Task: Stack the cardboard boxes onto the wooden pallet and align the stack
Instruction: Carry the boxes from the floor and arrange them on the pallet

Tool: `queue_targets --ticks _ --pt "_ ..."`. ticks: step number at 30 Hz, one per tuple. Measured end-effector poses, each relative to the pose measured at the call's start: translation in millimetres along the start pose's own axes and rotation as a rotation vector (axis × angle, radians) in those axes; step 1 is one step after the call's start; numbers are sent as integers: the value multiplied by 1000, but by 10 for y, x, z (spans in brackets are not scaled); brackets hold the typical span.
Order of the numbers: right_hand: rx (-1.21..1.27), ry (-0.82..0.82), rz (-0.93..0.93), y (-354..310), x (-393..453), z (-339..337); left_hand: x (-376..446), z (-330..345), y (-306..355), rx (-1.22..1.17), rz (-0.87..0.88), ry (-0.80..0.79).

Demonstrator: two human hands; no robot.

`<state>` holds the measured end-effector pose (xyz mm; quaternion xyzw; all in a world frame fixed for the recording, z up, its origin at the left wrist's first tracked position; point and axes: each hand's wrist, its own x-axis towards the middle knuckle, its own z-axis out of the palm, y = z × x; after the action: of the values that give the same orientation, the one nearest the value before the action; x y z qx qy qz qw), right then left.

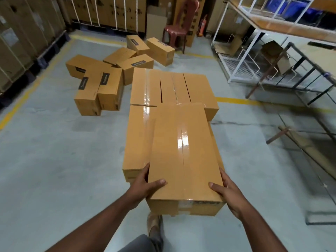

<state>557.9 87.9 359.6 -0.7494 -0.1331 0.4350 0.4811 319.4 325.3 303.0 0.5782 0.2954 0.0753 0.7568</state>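
1. The left hand (145, 184) and right hand (227, 191) are each clasping a near corner of the carried box (183, 157), thumbs lying on top, fingers wrapping the sides.
2. The box is hovering over the near end of the stacked boxes (163, 91), which are lying just ahead of the hands; the pallet is hidden.
3. It is looking stiff and moderately heavy; the glossy tape (184, 140) is probably slippery, so gripping bare cardboard edges seems safest.
4. Loose boxes (101, 79) are lying well ahead, leftward.

Tan cardboard boxes (183, 151) with glossy clear tape, grey floor (54, 160) with yellow lines, maroon chair (179, 28)
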Motion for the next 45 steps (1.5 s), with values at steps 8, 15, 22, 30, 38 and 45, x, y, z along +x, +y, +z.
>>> queue_targets --ticks 8,15,22,30,38,45 --pt "-116 -30 104 -18 1059 -840 1208 483 -278 -35 -133 -24" --pt "-217 -151 176 37 1763 -1226 1881 583 -213 13 -227 -32" --pt "-299 -278 325 246 2687 -1444 2461 667 -554 17 -320 95" --pt "-196 -390 386 613 3601 -1426 3087 509 -760 83 -392 228" --pt "-191 -384 338 1113 4056 -1345 3539 359 -1130 857 -554 236" --pt "-256 -428 359 1497 4145 -1059 3561 197 -1444 1176 -620 33"
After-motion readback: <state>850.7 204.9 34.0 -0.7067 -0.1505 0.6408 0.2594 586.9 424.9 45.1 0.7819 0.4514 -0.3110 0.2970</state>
